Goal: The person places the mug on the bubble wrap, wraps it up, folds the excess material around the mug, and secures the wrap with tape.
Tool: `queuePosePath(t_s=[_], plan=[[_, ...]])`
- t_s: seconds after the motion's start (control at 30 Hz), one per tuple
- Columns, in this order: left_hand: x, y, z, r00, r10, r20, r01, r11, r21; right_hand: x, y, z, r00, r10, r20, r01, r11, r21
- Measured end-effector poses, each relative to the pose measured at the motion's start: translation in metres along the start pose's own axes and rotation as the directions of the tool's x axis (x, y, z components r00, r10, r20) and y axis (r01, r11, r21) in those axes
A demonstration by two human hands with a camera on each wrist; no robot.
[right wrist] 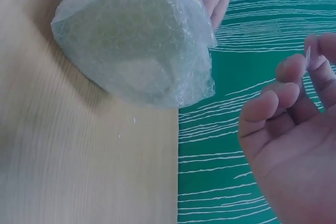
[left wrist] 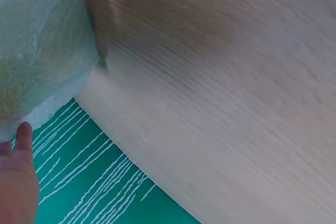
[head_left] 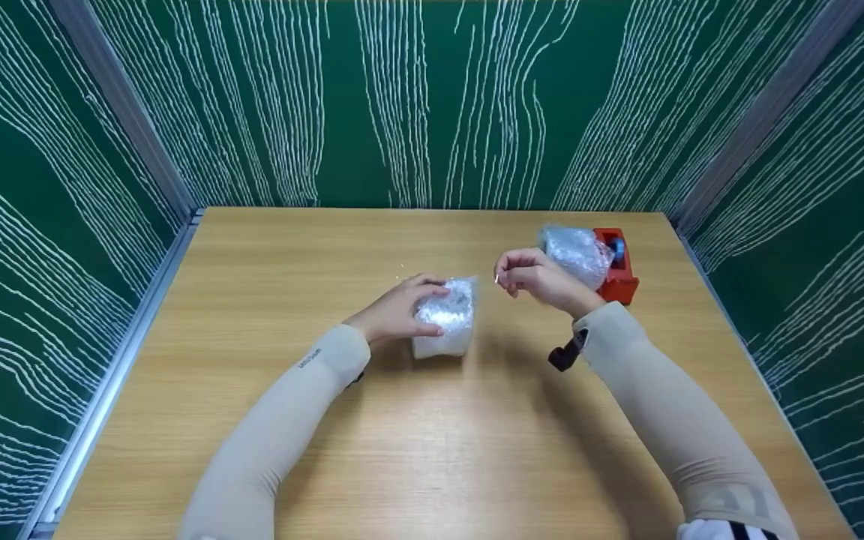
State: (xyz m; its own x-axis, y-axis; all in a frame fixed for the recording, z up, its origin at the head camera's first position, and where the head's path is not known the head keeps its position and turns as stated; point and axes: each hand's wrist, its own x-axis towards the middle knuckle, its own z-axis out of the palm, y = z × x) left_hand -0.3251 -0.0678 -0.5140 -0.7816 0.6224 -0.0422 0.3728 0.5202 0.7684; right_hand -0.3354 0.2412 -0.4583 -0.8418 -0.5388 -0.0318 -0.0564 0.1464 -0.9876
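Observation:
A bubble-wrapped bundle stands on the table in front of me. My left hand holds it from the left side, with fingers and thumb spread around it. In the left wrist view the bubble wrap shows at the upper left, with one fingertip against its edge. To the right of the bundle and apart from it, my right hand pinches a small clear strip between thumb and index finger. The right wrist view shows the end of the bubble wrap; what it encloses is unclear.
Behind my right wrist, a red tape dispenser with a blue part sits at the table's back right. More bubble wrap lies against it. Tiny white specks dot the wooden table. Green walls with white lines surround the table.

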Motion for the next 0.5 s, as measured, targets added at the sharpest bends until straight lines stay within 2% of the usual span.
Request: queuePosePath(t_s=[0.3, 0.5], plan=[[0.0000, -0.0013, 0.0028, 1.000, -0.023, -0.017, 0.022, 0.998, -0.061, 0.0006, -0.0026, 0.0015, 1.000, 0.017, 0.011, -0.017, 1.000, -0.001], [0.0018, -0.0037, 0.0008, 0.999, -0.037, -0.030, 0.035, 0.997, -0.063, 0.0017, -0.0039, 0.0033, 1.000, 0.010, 0.019, -0.010, 1.000, 0.005]])
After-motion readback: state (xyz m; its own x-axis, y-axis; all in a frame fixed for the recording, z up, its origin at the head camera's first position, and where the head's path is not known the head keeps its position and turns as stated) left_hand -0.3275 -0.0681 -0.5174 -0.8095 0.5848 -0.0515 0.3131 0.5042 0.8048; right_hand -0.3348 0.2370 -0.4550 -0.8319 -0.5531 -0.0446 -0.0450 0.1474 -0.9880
